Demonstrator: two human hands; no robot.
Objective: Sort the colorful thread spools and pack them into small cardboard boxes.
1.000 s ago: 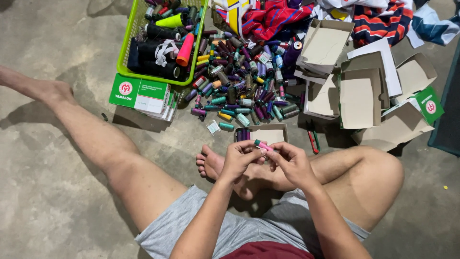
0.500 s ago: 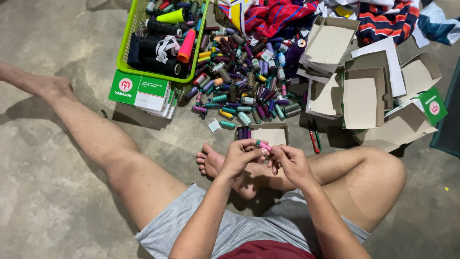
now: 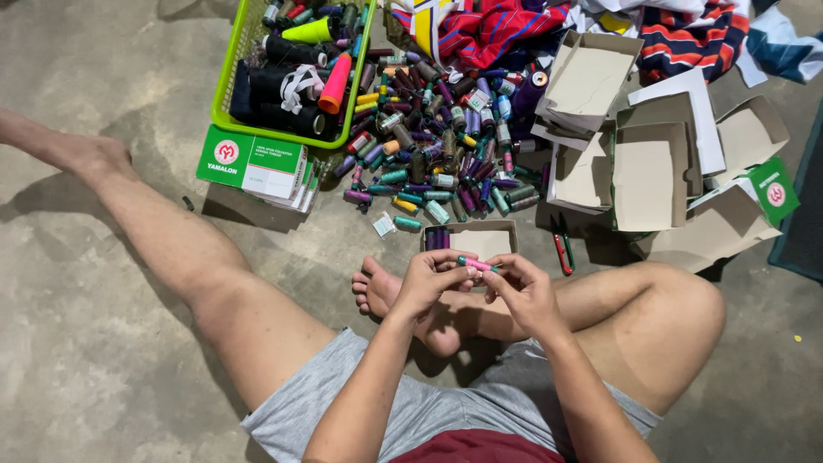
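Head view. I see both hands raised together over the crossed legs. The left hand (image 3: 433, 279) and the right hand (image 3: 523, 287) are closed on one small pink thread spool with green ends (image 3: 477, 264), held level between the fingertips of both; the spool sits in the air between them, just above the bare foot (image 3: 377, 291).

Directly ahead of the hands, on the grey concrete floor (image 3: 103, 343), lies a small open cardboard box (image 3: 490, 242) with a few dark purple spools standing at its left end; the rest of it shows bare card. Beyond it spreads a loose pile of small mixed-colour thread spools (image 3: 437, 137). To the left stands a lime-green plastic basket (image 3: 225, 77) of large cones, with a stack of flat green-and-white cartons (image 3: 257, 167) just beside it. To the right, several empty brown cardboard boxes (image 3: 651, 171) lie open, and red-handled snips (image 3: 561, 253) rest near them.

Risk assessment, my judgement:
1. The grip is by the fingertips only. A slip would drop the spool onto the foot or the floor, where it may roll.
2. A loose thread end, if one exists (too small to tell), could unwind while handled.
3. The snips lie near the bent right leg; a shift of that leg could contact them.
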